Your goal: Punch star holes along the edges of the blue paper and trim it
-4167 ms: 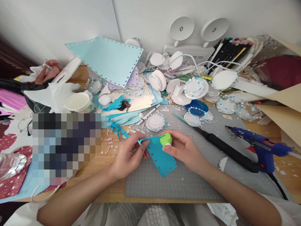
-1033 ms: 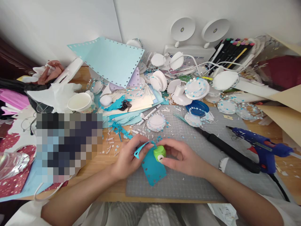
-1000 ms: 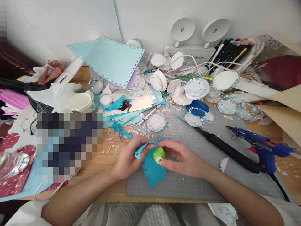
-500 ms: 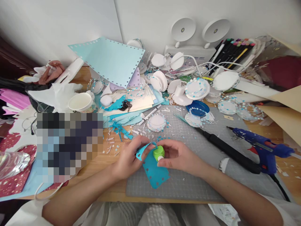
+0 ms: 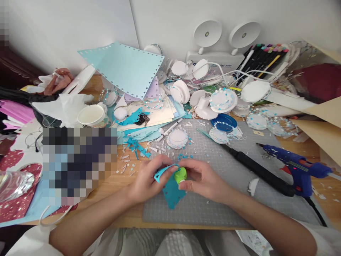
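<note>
My left hand (image 5: 151,179) pinches a blue sheet of paper (image 5: 172,195) with punched holes along its edges; its top part is curled over. In my right hand (image 5: 198,177) is a small green craft punch (image 5: 180,175), held between thumb and fingers at the paper's upper edge. Whether the paper sits inside the punch's slot is hidden. Just beyond my hands, small blue cut-out bits (image 5: 185,156) lie on the grey cutting mat (image 5: 213,213).
To the right lie a black pen-like tool (image 5: 262,170) and a blue glue gun (image 5: 295,161). White discs with blue trim (image 5: 178,138), paper scraps and a paper cup (image 5: 91,116) crowd the back. A clear cup (image 5: 16,185) is far left.
The blue paper has shifted up slightly, so less of it hangs below my hands. The green punch has tilted a little, still in my right hand.
</note>
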{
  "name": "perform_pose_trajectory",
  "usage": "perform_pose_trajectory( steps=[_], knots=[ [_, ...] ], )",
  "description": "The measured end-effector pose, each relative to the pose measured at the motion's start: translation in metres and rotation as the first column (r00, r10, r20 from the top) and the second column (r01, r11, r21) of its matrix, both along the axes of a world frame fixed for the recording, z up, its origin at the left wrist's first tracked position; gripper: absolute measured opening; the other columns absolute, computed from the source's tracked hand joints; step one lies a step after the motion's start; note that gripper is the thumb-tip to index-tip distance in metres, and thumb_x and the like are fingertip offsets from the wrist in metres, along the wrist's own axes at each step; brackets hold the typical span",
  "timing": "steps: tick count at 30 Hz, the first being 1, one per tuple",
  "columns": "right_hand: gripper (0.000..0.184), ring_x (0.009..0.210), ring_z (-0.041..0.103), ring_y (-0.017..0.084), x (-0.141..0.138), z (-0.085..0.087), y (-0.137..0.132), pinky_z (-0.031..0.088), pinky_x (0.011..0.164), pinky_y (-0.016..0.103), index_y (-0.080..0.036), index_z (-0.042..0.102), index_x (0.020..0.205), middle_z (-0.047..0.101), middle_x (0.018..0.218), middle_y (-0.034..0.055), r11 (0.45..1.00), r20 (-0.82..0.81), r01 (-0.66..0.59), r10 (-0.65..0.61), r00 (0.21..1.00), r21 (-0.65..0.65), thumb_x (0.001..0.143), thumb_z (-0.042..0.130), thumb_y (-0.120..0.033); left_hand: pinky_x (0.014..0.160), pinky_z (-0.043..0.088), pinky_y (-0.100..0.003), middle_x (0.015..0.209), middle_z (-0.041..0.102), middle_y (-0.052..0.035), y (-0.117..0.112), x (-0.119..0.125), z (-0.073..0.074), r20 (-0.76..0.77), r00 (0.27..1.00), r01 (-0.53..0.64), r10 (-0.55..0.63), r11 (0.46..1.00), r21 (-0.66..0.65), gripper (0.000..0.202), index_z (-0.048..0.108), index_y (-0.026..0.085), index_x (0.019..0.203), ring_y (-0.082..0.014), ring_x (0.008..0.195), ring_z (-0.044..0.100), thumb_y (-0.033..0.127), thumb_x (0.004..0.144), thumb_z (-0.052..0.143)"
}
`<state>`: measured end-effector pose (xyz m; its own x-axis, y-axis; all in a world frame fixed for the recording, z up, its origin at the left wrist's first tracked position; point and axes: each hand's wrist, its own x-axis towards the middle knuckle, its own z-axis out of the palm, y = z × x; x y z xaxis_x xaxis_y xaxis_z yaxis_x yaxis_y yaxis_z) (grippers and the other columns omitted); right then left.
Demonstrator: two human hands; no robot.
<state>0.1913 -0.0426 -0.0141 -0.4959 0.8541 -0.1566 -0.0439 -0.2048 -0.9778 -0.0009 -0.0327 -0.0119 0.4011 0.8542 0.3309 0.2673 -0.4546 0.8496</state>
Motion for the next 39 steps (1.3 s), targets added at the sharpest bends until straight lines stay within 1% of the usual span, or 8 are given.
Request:
perform_pose_trajectory(
  steps=[5, 8, 15, 22, 24, 27, 31, 39],
  knots=[
    [0.025, 0.069, 0.049, 0.012, 0.0020, 0.0077, 0.0010, 0.045, 0.060, 0.023, -0.017, 0.059, 0.084, 0.050, 0.076, -0.0007, 0.998, 0.007, 0.026, -0.027, 1.000, 0.050, 0.072, 0.074, -0.034, 0.044, 0.033, -0.020, 0.062, 0.051, 0.0029, 0.0047, -0.0002, 0.0049, 0.072, 0.990, 0.129, -0.117, 0.972, -0.195, 0.035, 0.052, 0.016, 0.090, -0.0101, 0.051, 0.044, 0.048, 0.079, 0.061],
    [0.025, 0.067, 0.046, 0.011, 0.0035, 0.0092, 0.0018, 0.042, 0.059, 0.022, -0.017, 0.058, 0.083, 0.047, 0.074, -0.0017, 0.999, 0.007, 0.034, -0.034, 0.999, 0.038, 0.073, 0.074, -0.034, 0.047, 0.031, -0.021, 0.061, 0.048, 0.0026, 0.0072, -0.0010, 0.0053, -0.041, 0.985, 0.159, -0.167, 0.974, -0.162, 0.044, 0.052, 0.016, 0.079, -0.0107, 0.053, 0.042, 0.059, 0.074, 0.061],
    [0.027, 0.071, 0.047, 0.013, 0.0044, 0.0020, 0.0022, 0.042, 0.064, 0.024, -0.019, 0.059, 0.091, 0.050, 0.078, -0.0009, 0.999, 0.026, 0.019, -0.020, 0.999, 0.033, 0.075, 0.072, -0.035, 0.053, 0.033, -0.023, 0.061, 0.050, 0.0008, 0.0050, -0.0048, -0.0019, -0.267, 0.945, 0.207, -0.191, 0.978, 0.032, 0.030, 0.046, 0.018, 0.072, -0.0117, 0.053, 0.046, 0.025, 0.097, 0.031],
    [0.028, 0.071, 0.045, 0.013, 0.0020, 0.0060, 0.0017, 0.041, 0.064, 0.025, -0.018, 0.055, 0.086, 0.046, 0.077, -0.0009, 0.996, 0.093, -0.002, -0.006, 0.996, 0.094, 0.077, 0.069, -0.040, 0.051, 0.030, -0.025, 0.056, 0.048, 0.0014, 0.0057, -0.0044, -0.0016, -0.349, 0.924, 0.197, -0.157, 0.977, 0.084, 0.037, 0.046, 0.018, 0.067, -0.0114, 0.048, 0.044, 0.030, 0.098, 0.029],
    [0.027, 0.070, 0.044, 0.014, 0.0010, 0.0081, 0.0012, 0.040, 0.062, 0.025, -0.018, 0.055, 0.083, 0.046, 0.076, -0.0005, 0.988, 0.127, -0.013, -0.007, 0.992, 0.151, 0.078, 0.067, -0.041, 0.050, 0.030, -0.025, 0.056, 0.050, 0.0008, 0.0059, -0.0030, 0.0009, -0.339, 0.921, 0.214, -0.191, 0.976, 0.030, 0.042, 0.047, 0.018, 0.065, -0.0120, 0.050, 0.047, 0.045, 0.095, 0.035],
    [0.027, 0.070, 0.043, 0.015, -0.0006, 0.0091, 0.0002, 0.038, 0.062, 0.026, -0.017, 0.057, 0.081, 0.048, 0.074, 0.0007, 0.972, 0.200, -0.045, -0.002, 0.980, 0.232, 0.079, 0.066, -0.042, 0.050, 0.031, -0.025, 0.059, 0.055, -0.0002, 0.0050, -0.0004, 0.0027, -0.329, 0.916, 0.228, -0.228, 0.973, -0.038, 0.052, 0.052, 0.017, 0.068, -0.0143, 0.053, 0.052, 0.068, 0.076, 0.054],
    [0.023, 0.071, 0.045, 0.016, -0.0020, 0.0062, -0.0019, 0.038, 0.064, 0.028, -0.016, 0.059, 0.082, 0.050, 0.074, 0.0019, 0.954, 0.228, -0.045, -0.025, 0.973, 0.296, 0.081, 0.062, -0.039, 0.051, 0.033, -0.025, 0.058, 0.056, -0.0008, 0.0031, 0.0021, 0.0010, -0.323, 0.916, 0.219, -0.237, 0.972, -0.090, 0.041, 0.054, 0.016, 0.068, -0.0145, 0.053, 0.053, 0.056, 0.078, 0.058],
    [0.007, 0.069, 0.046, 0.016, -0.0035, 0.0006, -0.0044, 0.038, 0.062, 0.027, -0.017, 0.059, 0.083, 0.051, 0.073, 0.0012, 0.942, 0.230, -0.023, -0.058, 0.971, 0.335, 0.077, 0.060, -0.020, 0.046, 0.029, -0.025, 0.052, 0.051, 0.0001, 0.0024, 0.0037, -0.0021, -0.340, 0.910, 0.254, -0.236, 0.967, 0.008, 0.034, 0.047, 0.019, 0.064, -0.0134, 0.045, 0.048, 0.046, 0.082, 0.052]
  ],
)
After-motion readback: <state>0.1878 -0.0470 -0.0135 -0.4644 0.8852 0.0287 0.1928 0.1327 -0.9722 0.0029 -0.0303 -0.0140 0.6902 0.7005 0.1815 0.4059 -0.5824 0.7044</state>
